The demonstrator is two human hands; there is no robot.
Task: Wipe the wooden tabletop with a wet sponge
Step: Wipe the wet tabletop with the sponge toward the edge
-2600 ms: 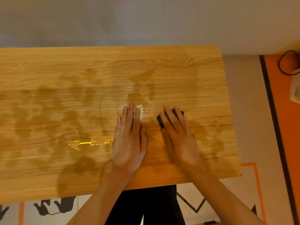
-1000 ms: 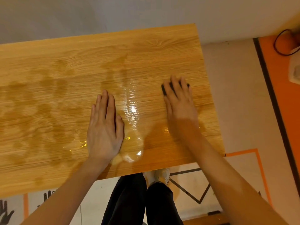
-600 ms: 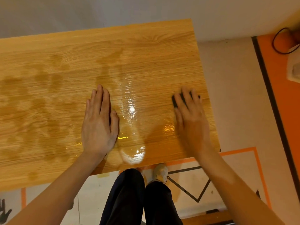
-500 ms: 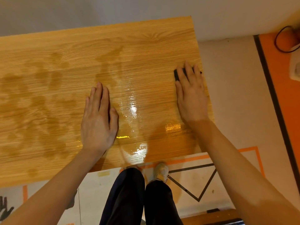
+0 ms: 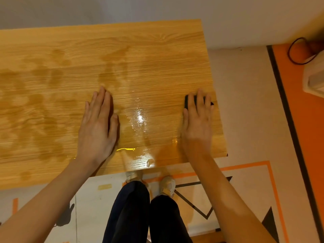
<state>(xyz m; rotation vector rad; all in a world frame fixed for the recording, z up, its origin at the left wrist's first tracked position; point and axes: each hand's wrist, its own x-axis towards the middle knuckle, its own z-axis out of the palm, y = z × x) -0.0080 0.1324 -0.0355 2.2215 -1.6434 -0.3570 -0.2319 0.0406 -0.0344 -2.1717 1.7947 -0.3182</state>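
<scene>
Wooden counter (image 5: pixel 157 55) fills the view, damp blotches on its left and middle, a glossy wet streak between the hands. Left hand (image 5: pixel 98 127) lies flat, fingers spread, holding nothing, likely as a brace. Right hand (image 5: pixel 197 121) presses the dark sponge (image 5: pixel 187 102) flat under its fingers beside the counter's right edge; no wrapped grip. No containers visible.

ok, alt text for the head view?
Seen from above, the right hand presses a dark sponge flat near the right edge of a wet-streaked wooden tabletop. The left hand rests flat, palm down, beside a glossy wet patch.
</scene>
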